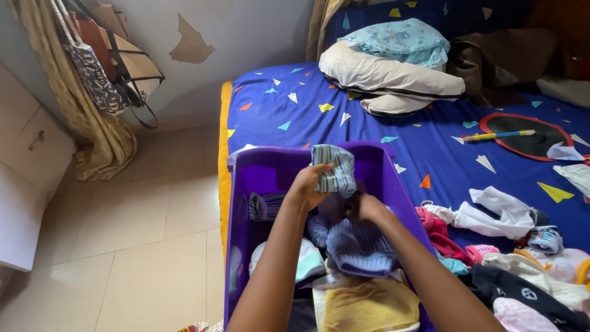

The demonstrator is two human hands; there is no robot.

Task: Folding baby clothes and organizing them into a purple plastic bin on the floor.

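At the centre of the frame, the left hand grips a striped cloth above the purple bin on the bed, while the right hand reaches into the bin's clothes, its fingers hidden so I cannot tell their spread.

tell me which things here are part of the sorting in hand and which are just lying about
In hand: left hand holding a striped cloth; right hand in the purple bin; blue knit hat; clothes pile.

Lying about: pillows, hanging bags, curtain, black mat.
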